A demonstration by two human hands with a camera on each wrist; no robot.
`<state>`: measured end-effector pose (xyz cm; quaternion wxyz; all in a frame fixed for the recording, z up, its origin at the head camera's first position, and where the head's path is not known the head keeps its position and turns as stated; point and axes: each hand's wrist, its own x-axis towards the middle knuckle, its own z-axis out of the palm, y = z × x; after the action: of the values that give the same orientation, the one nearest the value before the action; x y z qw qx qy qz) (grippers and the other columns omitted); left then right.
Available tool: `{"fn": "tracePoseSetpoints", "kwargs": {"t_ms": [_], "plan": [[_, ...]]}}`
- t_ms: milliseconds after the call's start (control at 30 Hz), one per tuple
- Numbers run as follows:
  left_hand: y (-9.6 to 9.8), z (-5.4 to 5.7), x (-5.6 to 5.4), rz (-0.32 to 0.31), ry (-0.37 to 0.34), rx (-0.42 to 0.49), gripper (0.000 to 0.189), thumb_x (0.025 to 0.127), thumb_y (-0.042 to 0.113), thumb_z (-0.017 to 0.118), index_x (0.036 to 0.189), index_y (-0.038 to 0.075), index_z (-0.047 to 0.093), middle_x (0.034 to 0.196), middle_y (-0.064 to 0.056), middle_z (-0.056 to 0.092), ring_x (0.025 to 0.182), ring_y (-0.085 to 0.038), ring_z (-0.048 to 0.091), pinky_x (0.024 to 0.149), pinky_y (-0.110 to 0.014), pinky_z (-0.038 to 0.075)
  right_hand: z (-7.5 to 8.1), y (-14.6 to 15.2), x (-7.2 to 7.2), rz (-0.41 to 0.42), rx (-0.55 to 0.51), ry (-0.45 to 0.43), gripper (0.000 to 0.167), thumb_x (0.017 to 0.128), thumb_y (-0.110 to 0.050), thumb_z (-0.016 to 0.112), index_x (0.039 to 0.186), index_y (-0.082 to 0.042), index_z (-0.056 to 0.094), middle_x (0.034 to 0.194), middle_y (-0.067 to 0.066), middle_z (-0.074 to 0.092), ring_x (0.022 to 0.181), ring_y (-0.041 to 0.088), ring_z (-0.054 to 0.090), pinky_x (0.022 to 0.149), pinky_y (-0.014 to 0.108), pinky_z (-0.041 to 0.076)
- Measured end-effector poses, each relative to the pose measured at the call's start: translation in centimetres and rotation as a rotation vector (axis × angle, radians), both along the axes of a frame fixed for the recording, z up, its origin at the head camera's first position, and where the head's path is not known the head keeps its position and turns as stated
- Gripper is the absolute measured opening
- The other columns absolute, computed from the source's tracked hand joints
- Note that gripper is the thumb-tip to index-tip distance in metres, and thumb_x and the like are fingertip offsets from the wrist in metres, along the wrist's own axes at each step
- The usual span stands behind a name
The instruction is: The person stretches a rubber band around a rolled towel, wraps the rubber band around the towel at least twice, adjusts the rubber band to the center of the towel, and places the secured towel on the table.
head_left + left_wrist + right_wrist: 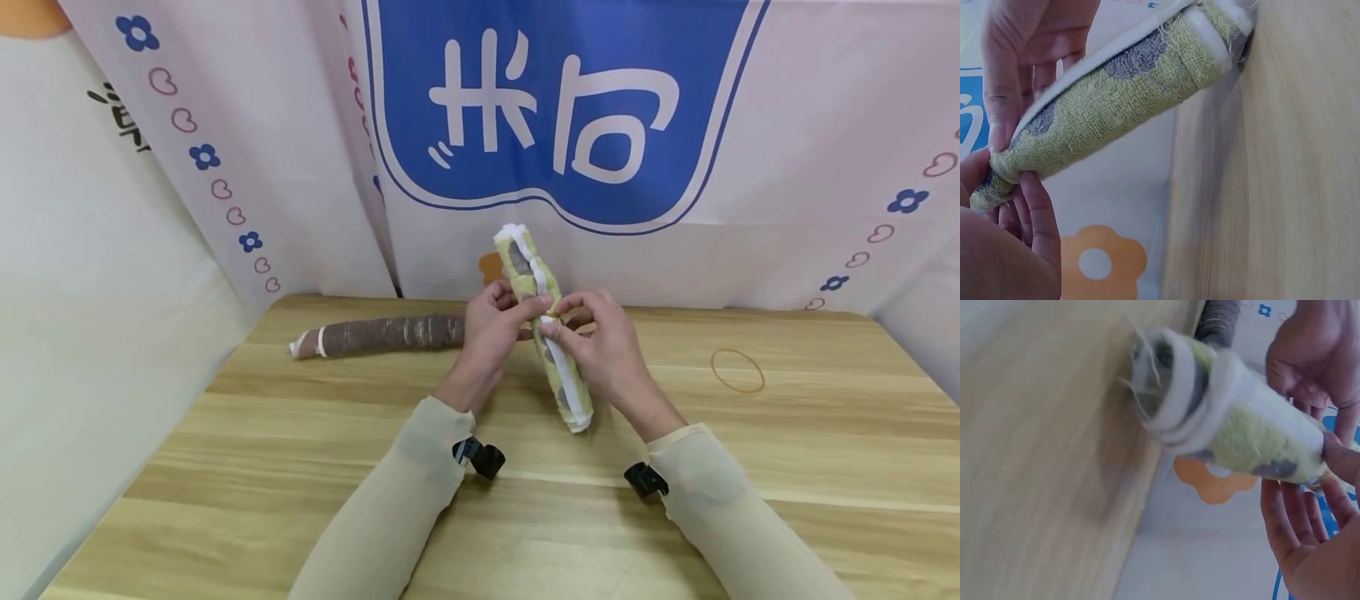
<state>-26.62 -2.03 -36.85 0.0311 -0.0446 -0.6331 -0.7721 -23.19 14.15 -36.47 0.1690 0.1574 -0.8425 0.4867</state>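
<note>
Forearms in cream sleeves (390, 508) reach forward over the wood-grain desk (525, 550), bent inward so that both wrists meet at a rolled towel (1107, 103). The left hand (487, 329) comes from its left side, thumb laid across the near face and fingers tucked behind, pinching the roll around its middle. The right hand (603, 346) mirrors it just beside, thumb and index finger pinching the same waist, its other fingers curled behind. Something tan shows at that pinch, too small for me to make out.

The towel slants in the air over the desk, top leaning away toward the printed banner (450, 242), lower end nearer the person; whether that end touches the wood I can't tell. It is looped terry, yellow-green with grey patches, and a smooth white edging runs down its length. From the right wrist, the lower end shows as a hollow spiral of layers, with loose threads trailing.

To the left, a grey-brown fuzzy roll (390, 335) lies flat along the desk's far side, 1 white band near its left tip, its right part hidden behind the left hand. On the right, 1 thin yellowish loop (738, 390) lies alone on the wood.
</note>
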Motion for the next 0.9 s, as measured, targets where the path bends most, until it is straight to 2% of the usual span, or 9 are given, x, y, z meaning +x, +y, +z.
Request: {"fn": "tracePoseSetpoints", "kwargs": {"t_ms": [200,333,467,667,900], "plan": [[-0.1,0.1,0.0,0.021,-0.042,0.037,0.033,0.091,0.016,0.086,0.116,0.003,0.068,0.107,-0.012,0.077,0.089,-0.021,0.074,0.072,-0.033,0.063,-0.7,-0.2,-0.2,-0.009,-0.005,0.194,0.025,0.088,-0.006,0.087,0.109,-0.001,0.074,0.11,0.014,0.063,0.089,0.029,0.073,0.077,0.041,0.064],[-0.1,0.1,0.0,0.033,-0.087,0.046,0.035,0.09,0.018,0.088,0.117,0.003,0.07,0.105,-0.012,0.078,0.085,-0.022,0.076,0.073,-0.035,0.064,-0.9,-0.1,0.0,0.005,0.035,0.26,0.023,0.089,-0.004,0.086,0.111,-0.002,0.079,0.11,0.012,0.068,0.09,0.029,0.073,0.077,0.041,0.064],[-0.2,0.2,0.1,0.045,-0.115,0.032,0.035,0.09,0.023,0.089,0.114,0.004,0.072,0.102,-0.012,0.078,0.083,-0.022,0.076,0.071,-0.034,0.064,-1.0,0.1,-0.1,0.036,0.063,0.287,0.023,0.09,-0.004,0.085,0.113,-0.003,0.081,0.111,0.011,0.07,0.092,0.028,0.072,0.077,0.039,0.063],[-0.1,0.4,-0.1,0.04,-0.119,-0.012,0.034,0.088,0.024,0.09,0.11,0.004,0.073,0.099,-0.012,0.078,0.078,-0.021,0.074,0.068,-0.034,0.063,-0.9,0.8,-0.3,0.075,0.064,0.25,0.014,0.09,-0.001,0.083,0.104,-0.002,0.08,0.106,0.01,0.068,0.095,0.027,0.07,0.079,0.042,0.062],[-0.2,0.5,0.0,0.031,-0.105,-0.099,0.031,0.088,0.023,0.09,0.105,0.004,0.071,0.096,-0.01,0.078,0.076,-0.021,0.075,0.069,-0.036,0.063,-0.2,1.2,-0.4,0.085,0.173,0.058,0.012,0.095,-0.008,0.081,0.1,-0.003,0.071,0.108,0.012,0.063,0.097,0.031,0.069,0.077,0.044,0.058]]}}
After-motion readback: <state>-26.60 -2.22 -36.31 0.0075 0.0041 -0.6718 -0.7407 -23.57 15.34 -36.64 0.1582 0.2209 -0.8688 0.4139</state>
